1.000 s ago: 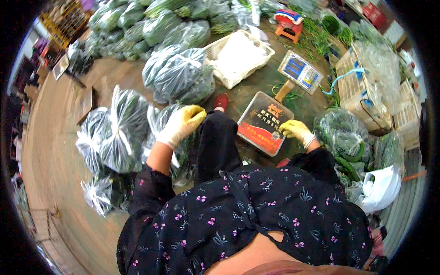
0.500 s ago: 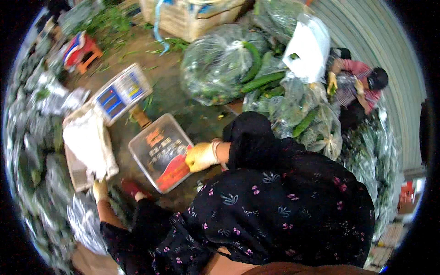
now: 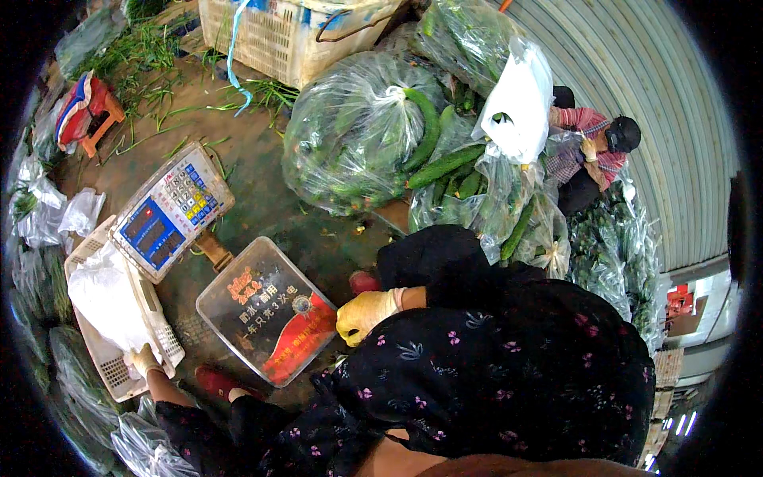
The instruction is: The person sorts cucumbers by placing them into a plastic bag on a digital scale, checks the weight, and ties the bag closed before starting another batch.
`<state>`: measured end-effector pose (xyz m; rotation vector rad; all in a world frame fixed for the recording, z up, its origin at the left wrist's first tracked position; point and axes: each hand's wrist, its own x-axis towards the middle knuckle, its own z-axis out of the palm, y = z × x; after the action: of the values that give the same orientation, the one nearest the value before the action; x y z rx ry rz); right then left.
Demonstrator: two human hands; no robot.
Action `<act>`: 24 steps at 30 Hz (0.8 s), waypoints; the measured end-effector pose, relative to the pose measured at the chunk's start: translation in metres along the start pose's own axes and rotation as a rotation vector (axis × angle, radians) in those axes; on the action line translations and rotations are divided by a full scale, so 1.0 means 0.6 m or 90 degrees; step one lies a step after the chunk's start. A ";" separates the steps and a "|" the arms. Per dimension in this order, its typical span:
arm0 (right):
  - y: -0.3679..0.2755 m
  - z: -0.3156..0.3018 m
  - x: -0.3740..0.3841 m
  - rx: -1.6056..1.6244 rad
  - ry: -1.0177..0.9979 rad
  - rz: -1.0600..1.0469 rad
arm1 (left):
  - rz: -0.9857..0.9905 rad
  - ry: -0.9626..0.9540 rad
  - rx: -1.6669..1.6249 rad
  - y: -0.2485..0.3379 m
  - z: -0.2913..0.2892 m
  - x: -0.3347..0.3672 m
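Note:
My left hand [image 3: 145, 360], in a pale glove, reaches into a cream plastic basket [image 3: 171, 343]. Its fingers close on the lower end of a bundle of white plastic bags [image 3: 107, 298]; the fingertips are partly hidden. My right hand [image 3: 367, 316], in a yellow glove, is curled beside the right edge of a scale's platform [image 3: 258, 306], with nothing showing in it. The flat platform bears a red and black printed cover. Past its far left corner stands the scale's keypad and display unit [image 3: 175, 208], tilted, joined by a short brown post.
Big clear bags of cucumbers [image 3: 350, 143] lie ahead, with a loose cucumber [image 3: 447, 165] and a white bag [image 3: 520, 99] on top. A large crate [image 3: 274, 40] stands behind. A small orange stool [image 3: 103, 127] is far left. Another person [image 3: 592, 147] sits at right. More filled bags line both sides.
My left hand has moved from the basket's near edge onto the white bags inside. My right hand has drawn slightly right, off the platform's edge. The whole view has shifted.

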<state>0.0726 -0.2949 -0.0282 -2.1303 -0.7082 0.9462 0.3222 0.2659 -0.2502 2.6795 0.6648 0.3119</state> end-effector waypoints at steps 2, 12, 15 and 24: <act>-0.001 -0.007 0.005 -0.006 -0.007 -0.009 | 0.054 -0.087 -0.060 -0.029 0.004 0.021; -0.017 -0.017 -0.028 -0.012 0.029 0.000 | 0.065 -0.161 -0.278 0.236 -0.266 -0.082; -0.023 -0.013 -0.043 -0.025 0.051 -0.009 | 0.170 -0.150 -0.116 0.215 -0.332 -0.064; -0.059 -0.026 -0.047 -0.055 0.085 -0.090 | 0.657 0.104 0.408 0.004 -0.477 -0.018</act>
<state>0.0613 -0.2988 0.0185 -2.1629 -0.8321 0.7022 0.2296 0.3416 0.0098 3.4090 -0.8001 0.6552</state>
